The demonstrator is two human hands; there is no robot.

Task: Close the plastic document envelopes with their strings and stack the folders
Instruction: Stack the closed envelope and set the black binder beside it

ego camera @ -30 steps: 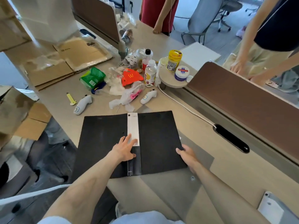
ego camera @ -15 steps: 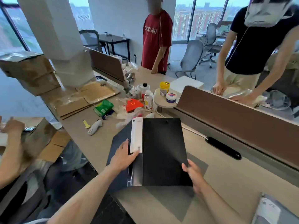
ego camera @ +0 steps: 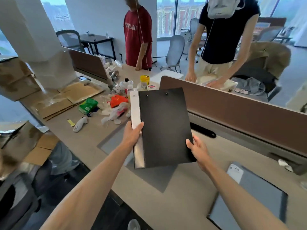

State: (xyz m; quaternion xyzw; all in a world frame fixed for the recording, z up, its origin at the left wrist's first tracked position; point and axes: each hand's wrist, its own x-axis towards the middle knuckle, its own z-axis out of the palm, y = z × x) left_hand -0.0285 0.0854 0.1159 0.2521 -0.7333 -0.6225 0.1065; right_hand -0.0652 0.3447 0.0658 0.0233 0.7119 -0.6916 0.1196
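Note:
A black folder (ego camera: 163, 123) with a white spine label is closed and lifted off the desk, tilted up toward me. My left hand (ego camera: 132, 135) grips its spine edge at the lower left, thumb on the white label. My right hand (ego camera: 197, 147) holds its lower right edge, fingers behind the cover. A grey folder (ego camera: 255, 195) with a white label lies flat on the desk at the lower right. A translucent grey sheet (ego camera: 159, 178) lies on the desk under the lifted folder.
Clutter of bottles, a green packet (ego camera: 87, 106), plastic bags and a white controller (ego camera: 80, 124) fills the desk's far left. A brown divider (ego camera: 240, 110) runs along the right. Two people stand beyond the desk. Cardboard boxes sit at the left.
The black folder lay open on the desk a second ago; its left cover has folded shut and both hands have raised it off the desk. My view has tilted up.

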